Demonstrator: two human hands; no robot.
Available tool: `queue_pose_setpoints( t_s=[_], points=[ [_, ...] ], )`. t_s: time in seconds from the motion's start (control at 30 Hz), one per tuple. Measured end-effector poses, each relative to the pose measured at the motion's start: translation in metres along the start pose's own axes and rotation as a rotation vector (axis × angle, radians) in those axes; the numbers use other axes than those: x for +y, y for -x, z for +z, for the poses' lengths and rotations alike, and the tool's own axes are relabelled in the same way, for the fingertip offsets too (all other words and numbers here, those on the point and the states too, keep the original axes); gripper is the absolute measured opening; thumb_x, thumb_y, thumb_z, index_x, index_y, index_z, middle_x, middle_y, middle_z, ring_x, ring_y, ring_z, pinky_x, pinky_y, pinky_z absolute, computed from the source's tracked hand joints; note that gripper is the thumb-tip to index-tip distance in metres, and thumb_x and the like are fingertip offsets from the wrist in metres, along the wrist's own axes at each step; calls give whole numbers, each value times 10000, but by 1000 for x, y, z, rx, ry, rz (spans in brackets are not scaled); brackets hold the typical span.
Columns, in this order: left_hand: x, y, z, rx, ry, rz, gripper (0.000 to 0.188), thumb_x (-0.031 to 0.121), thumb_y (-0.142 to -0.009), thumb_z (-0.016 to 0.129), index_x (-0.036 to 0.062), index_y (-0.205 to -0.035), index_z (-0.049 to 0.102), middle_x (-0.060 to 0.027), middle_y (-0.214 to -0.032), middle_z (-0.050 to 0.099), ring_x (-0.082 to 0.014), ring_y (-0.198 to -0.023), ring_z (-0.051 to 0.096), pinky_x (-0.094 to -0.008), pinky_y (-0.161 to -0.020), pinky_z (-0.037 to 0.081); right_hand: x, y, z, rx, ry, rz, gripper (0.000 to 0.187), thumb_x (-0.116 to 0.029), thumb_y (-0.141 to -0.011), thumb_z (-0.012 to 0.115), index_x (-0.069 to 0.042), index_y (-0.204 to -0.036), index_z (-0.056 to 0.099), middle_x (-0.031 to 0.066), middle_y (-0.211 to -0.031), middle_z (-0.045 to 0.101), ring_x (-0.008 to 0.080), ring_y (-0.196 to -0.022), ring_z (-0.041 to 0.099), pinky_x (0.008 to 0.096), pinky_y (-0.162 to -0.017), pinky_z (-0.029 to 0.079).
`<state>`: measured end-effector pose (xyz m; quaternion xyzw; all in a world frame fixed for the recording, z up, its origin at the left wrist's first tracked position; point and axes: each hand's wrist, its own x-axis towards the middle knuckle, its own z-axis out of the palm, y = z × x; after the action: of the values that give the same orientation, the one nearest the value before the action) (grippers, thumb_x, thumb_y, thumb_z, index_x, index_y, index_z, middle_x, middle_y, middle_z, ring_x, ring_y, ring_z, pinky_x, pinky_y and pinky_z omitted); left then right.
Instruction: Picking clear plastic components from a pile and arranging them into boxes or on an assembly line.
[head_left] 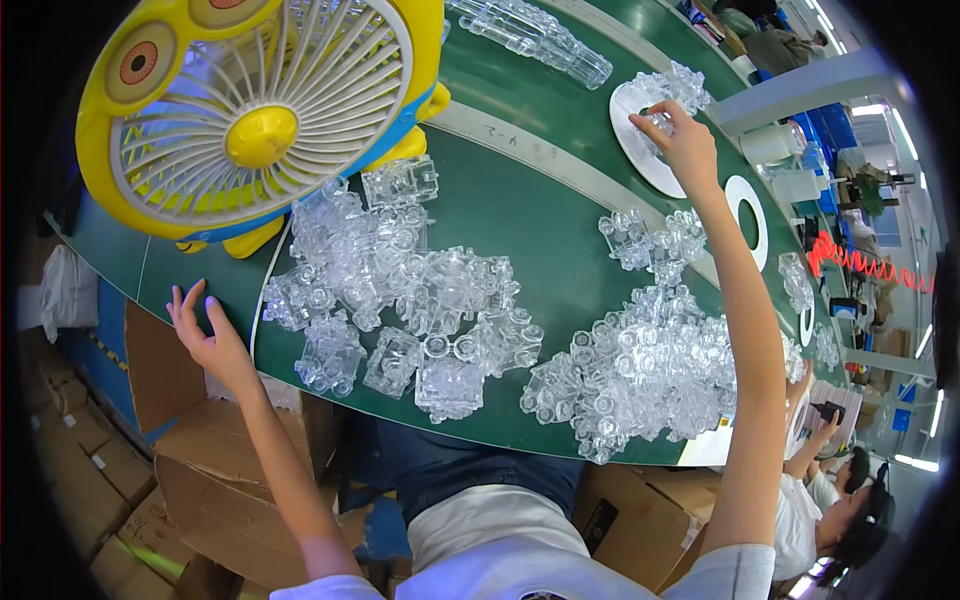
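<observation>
My right hand reaches to the far right, over a white disc. Its thumb and forefinger close around a small clear plastic part, partly hidden by the fingers. Right beyond it, more clear parts lie at the disc's edge. My left hand hovers by the table's near left edge, fingers apart and nothing in them. Closest to it is a heap of clear moulded plastic parts in the middle of the green table. A second heap lies under my right forearm.
A yellow and blue fan with big eyes stands at the left. Clear parts lie at the far side. A white ring lies right of my forearm. Cardboard boxes stand below the edge; other people sit at the right.
</observation>
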<state>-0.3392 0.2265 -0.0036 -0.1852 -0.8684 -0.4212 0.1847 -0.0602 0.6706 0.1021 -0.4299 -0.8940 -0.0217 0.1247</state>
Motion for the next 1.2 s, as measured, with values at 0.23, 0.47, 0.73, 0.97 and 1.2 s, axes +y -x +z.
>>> queue_pose_setpoints(
  t_s=[0.23,0.47,0.73,0.97,1.2],
  points=[
    [0,0,-1,1,3,7,207,114,-821,498,93,-1004,592,-143,-1257,435,-304,-1226,316,-384,-1000,235,-6,-5,6,58,31,-88,435,-521,-732,576,-101,-843,571,119,-585,567,257,-564,571,339,-523,416],
    [2,-1,-2,-8,5,6,212,113,-821,500,90,-1011,590,-145,-1259,433,-310,-1231,309,-387,-1002,233,-12,-3,13,130,65,-143,408,-476,-754,576,-85,-864,537,142,-625,587,297,-599,580,365,-546,430],
    [-1,0,-1,-6,9,4,216,109,-815,502,84,-1011,589,-148,-1268,424,-310,-1236,301,-381,-1003,232,-21,-5,20,102,124,-99,466,-511,-751,554,-69,-896,527,143,-687,606,302,-680,593,359,-593,451],
    [-1,-1,-1,-7,9,-15,211,113,-814,503,88,-1004,590,-146,-1274,420,-310,-1236,301,-381,-1001,234,-11,-10,-1,7,23,64,650,-578,-611,646,-63,-996,552,63,-692,593,209,-670,588,288,-600,453],
    [-2,-3,-2,-5,-1,16,215,108,-810,500,88,-1005,588,-154,-1269,422,-310,-1230,307,-378,-1004,230,-1,-16,-3,-190,-208,95,620,-520,-546,704,-8,-886,621,120,-837,630,228,-738,609,312,-672,465]
  ],
)
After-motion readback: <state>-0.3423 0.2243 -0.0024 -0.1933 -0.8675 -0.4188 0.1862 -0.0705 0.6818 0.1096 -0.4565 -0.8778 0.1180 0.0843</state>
